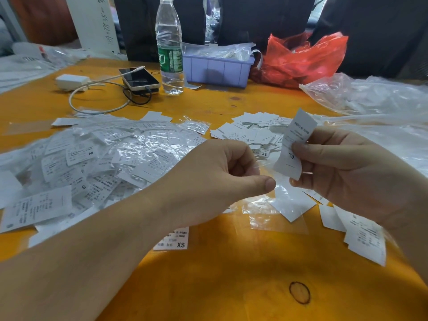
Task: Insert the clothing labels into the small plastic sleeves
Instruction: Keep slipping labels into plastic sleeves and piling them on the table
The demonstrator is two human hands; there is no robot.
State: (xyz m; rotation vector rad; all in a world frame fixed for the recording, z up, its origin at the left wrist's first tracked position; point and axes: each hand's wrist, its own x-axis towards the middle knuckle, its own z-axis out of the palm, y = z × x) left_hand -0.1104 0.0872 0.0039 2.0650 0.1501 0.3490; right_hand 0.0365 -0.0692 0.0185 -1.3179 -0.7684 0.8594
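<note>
My right hand (342, 167) pinches a white clothing label (295, 144) marked XL, held upright above the table. My left hand (222, 174) pinches the edge of a small clear plastic sleeve (281, 185) just below and left of that label. The label's lower end sits at the sleeve's mouth; whether it is inside I cannot tell. A pile of sleeved labels (97, 158) covers the table on the left. Loose bare labels (252, 130) lie behind my hands, and more labels (363, 237) lie at the right under my right wrist.
The orange table (231, 286) carries a water bottle (169, 47), a phone (139, 78) with a white charger (72, 81) and cable, a purple bin (217, 68), a red plastic bag (305, 59) and clear bags (370, 96). An XS label (172, 240) lies under my left wrist.
</note>
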